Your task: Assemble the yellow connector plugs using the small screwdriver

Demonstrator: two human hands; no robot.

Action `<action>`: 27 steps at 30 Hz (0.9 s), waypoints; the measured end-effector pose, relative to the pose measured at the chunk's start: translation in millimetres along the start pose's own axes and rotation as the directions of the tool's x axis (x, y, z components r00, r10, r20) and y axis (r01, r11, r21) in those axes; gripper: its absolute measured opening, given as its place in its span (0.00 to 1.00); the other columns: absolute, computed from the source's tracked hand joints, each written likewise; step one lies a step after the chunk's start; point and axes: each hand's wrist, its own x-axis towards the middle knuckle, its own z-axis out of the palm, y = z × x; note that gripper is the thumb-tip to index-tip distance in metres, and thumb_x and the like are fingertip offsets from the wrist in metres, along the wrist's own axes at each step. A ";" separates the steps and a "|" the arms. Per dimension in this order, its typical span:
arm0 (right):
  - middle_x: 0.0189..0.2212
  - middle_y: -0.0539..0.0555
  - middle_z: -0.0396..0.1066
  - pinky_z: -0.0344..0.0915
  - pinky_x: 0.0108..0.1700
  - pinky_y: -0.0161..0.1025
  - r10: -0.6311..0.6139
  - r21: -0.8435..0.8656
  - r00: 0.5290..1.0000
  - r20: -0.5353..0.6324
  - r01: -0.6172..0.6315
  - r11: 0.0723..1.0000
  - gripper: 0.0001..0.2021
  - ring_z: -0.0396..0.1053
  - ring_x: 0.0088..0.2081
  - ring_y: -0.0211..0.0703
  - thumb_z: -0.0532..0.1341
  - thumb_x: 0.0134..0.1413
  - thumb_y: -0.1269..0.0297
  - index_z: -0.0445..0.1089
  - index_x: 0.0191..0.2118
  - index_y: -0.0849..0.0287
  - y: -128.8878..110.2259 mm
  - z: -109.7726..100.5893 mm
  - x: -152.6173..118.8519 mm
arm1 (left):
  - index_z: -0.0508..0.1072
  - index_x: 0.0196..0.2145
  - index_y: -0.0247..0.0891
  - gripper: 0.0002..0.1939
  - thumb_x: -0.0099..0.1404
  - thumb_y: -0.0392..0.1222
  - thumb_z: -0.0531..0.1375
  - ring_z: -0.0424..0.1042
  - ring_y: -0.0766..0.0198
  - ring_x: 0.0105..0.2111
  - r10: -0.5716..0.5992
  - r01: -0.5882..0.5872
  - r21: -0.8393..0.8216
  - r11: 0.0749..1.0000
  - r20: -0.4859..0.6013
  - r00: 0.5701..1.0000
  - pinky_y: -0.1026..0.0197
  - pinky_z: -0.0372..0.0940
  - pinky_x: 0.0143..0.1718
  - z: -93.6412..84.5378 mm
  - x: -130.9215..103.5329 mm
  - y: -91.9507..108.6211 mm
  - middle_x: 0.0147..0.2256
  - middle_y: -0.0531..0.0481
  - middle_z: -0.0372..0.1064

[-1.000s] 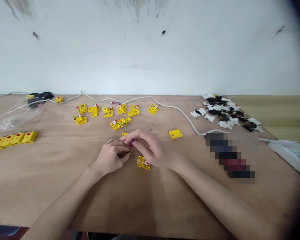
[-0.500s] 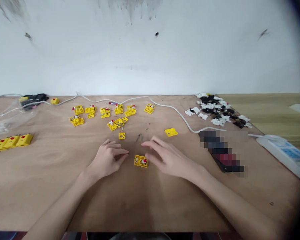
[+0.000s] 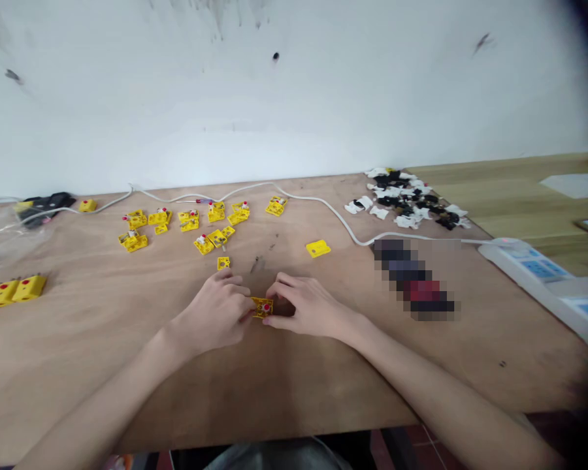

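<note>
A small open yellow plastic housing (image 3: pixel 263 307) with a red button inside lies on the wooden table between my hands. My right hand (image 3: pixel 306 307) grips its right end, thumb at the near edge and fingers at the far edge. At the housing's left end, my left hand (image 3: pixel 218 307) has its thumb and forefinger pinched together; whatever is between those fingertips is hidden. Just beyond my left hand lies a small square yellow piece (image 3: pixel 223 263). A flat yellow cover (image 3: pixel 318 249) rests beyond my right hand.
Several open yellow housings (image 3: pixel 189 220) are spread toward the wall, near a white cable (image 3: pixel 313 198) and a screwdriver (image 3: pixel 203 201). Closed yellow units (image 3: pixel 29 288) stand at left. Black and white parts (image 3: pixel 411 199) are heaped at right, beyond a blurred dark object (image 3: pixel 414 281) and a power strip (image 3: pixel 534 261).
My left hand, which pinched a tiny dark piece, has moved to the housing's left end. My right hand has closed on the housing. The camera view has shifted and tilted a little.
</note>
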 end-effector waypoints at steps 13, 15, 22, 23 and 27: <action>0.39 0.51 0.70 0.61 0.35 0.39 -0.013 0.030 0.999 -0.029 0.014 0.999 0.18 0.71 0.34 0.41 0.66 0.57 0.46 0.73 0.44 0.55 0.1 -0.8 -1.7 | 0.78 0.29 0.42 0.09 0.65 0.34 0.59 0.65 0.62 0.27 -0.023 0.018 -0.058 0.998 -0.083 0.996 0.56 0.57 0.37 11.6 -6.0 -0.7 0.22 0.53 0.69; 0.39 0.51 0.70 0.61 0.36 0.39 -0.010 0.039 0.999 -0.037 0.011 0.999 0.18 0.71 0.34 0.41 0.66 0.57 0.46 0.73 0.44 0.55 0.0 -0.8 -1.7 | 0.79 0.31 0.43 0.10 0.66 0.35 0.59 0.64 0.62 0.27 -0.038 0.028 -0.087 0.996 -0.122 0.992 0.56 0.57 0.36 14.4 -8.4 0.2 0.22 0.53 0.68; 0.38 0.51 0.70 0.61 0.36 0.37 0.016 0.094 1.000 -0.018 -0.014 0.996 0.16 0.71 0.34 0.40 0.67 0.56 0.48 0.74 0.42 0.55 -0.9 -1.7 -1.7 | 0.82 0.36 0.46 0.09 0.69 0.39 0.60 0.61 0.64 0.26 -0.162 0.118 -0.259 0.959 -0.156 0.974 0.59 0.55 0.33 29.0 -15.0 1.7 0.21 0.54 0.69; 0.38 0.51 0.70 0.61 0.37 0.37 0.020 0.093 1.000 -0.018 -0.018 0.996 0.16 0.71 0.35 0.40 0.67 0.56 0.48 0.74 0.42 0.55 -1.0 -1.5 -1.7 | 0.82 0.36 0.46 0.08 0.69 0.40 0.61 0.60 0.65 0.25 -0.191 0.136 -0.294 0.946 -0.166 0.968 0.60 0.55 0.32 31.2 -16.1 1.5 0.21 0.54 0.69; 0.39 0.51 0.71 0.63 0.38 0.39 0.023 0.079 1.000 -0.012 -0.022 0.997 0.17 0.71 0.36 0.42 0.67 0.57 0.47 0.74 0.43 0.55 -0.5 0.5 -1.4 | 0.82 0.33 0.46 0.10 0.69 0.42 0.61 0.58 0.65 0.25 -0.235 0.163 -0.355 0.921 -0.172 0.956 0.61 0.53 0.30 36.1 -18.4 0.9 0.20 0.54 0.67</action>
